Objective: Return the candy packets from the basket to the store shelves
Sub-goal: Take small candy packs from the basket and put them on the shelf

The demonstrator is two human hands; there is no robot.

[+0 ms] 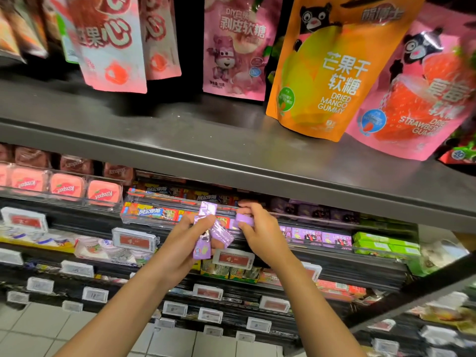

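Both forearms reach up from the bottom edge toward the middle shelf. The left hand has its fingers curled round a bunch of purple packets; one of them sticks up above the fingers, the others hang below the palm. The right hand pinches one more purple packet between thumb and fingers, just in front of the clear tray on the shelf. To the right of this hand, a row of purple boxes lies in the same tray line, and green boxes come after them. A price tag hangs just below the hands, another tag is to the left. Behind the left hand stand colourful candy sticks, and further left pink tins (the lids show a lips picture). The grey shelf above overhangs the hands; on it stand an orange mango pouch and a pink strawberry pouch, which lean together. The basket is not in view.
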